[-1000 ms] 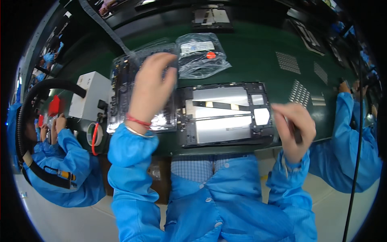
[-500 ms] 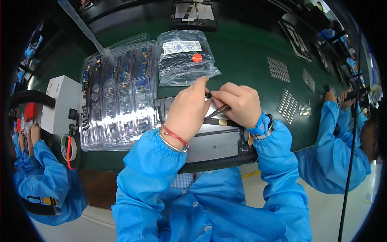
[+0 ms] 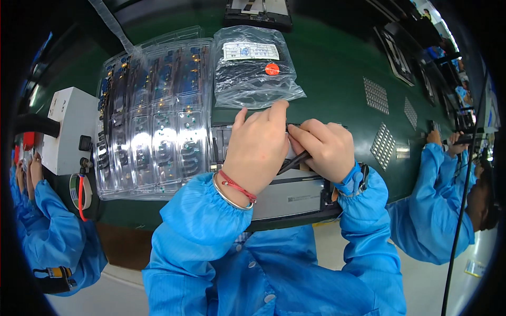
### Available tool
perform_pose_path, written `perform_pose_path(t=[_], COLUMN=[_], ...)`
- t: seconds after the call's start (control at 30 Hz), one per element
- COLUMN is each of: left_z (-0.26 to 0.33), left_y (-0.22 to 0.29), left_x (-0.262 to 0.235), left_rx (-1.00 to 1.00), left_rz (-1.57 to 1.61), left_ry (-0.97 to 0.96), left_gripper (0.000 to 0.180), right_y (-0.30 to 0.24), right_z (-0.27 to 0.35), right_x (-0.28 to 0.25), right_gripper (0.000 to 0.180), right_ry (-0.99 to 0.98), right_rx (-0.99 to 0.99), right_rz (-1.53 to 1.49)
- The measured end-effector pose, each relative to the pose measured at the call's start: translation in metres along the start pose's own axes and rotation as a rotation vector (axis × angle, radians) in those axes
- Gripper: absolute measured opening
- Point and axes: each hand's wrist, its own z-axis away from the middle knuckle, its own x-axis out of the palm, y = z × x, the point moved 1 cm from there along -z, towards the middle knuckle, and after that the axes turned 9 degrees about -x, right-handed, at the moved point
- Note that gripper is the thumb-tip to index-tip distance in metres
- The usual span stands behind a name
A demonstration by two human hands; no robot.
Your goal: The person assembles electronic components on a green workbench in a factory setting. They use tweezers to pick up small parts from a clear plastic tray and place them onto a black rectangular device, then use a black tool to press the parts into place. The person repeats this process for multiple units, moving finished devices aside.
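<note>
An opened tablet-like device (image 3: 292, 197) lies at the table's near edge, with a grey panel and black frame. My left hand (image 3: 258, 145) bends over its far part, thumb and forefinger curled toward my right hand; what they grip is hidden. My right hand (image 3: 327, 147) is closed, thumb and forefinger pinched beside the left fingertips at the device's far edge. A dark tool like tweezers (image 3: 292, 162) is tucked in my right hand, slanting down to the left. Any small part between the fingertips is too hidden to name.
Clear plastic trays (image 3: 153, 116) with circuit boards stand left of the device. A clear bag (image 3: 255, 68) lies beyond it. Sheets of small metallic pieces (image 3: 383, 145) are at right. A white box (image 3: 68, 131) is far left. Other people in blue work on both sides.
My view has shifted slightly. Both hands stay together at the device's far edge; the left fingers have shifted a little, and the dark tool still sits in my right hand.
</note>
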Motion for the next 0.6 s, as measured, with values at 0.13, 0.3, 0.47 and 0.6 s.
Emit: perform_pose_path(t=[0.13,0.3,0.47,0.6], left_z=[0.001,0.002,0.005,0.006], left_y=[-0.001,0.010,0.010,0.013], left_x=[-0.002,-0.010,-0.006,-0.011], left_rx=[0.062,0.126,0.103,0.232], left_rz=[-0.019,-0.015,-0.125,-0.375], left_ry=[0.031,0.052,0.047,0.032], left_gripper=[0.044,0.048,0.049,0.042], right_y=[-0.003,-0.002,0.013,0.050], right_z=[-0.002,0.001,0.009,0.040], right_x=[-0.002,-0.006,-0.017,-0.050], right_gripper=[0.021,0.022,0.017,0.017], right_ry=[-0.025,-0.054,0.043,0.268], right_rx=[0.057,0.124,0.184,0.436], right_rz=[-0.105,-0.148,-0.384,-0.454])
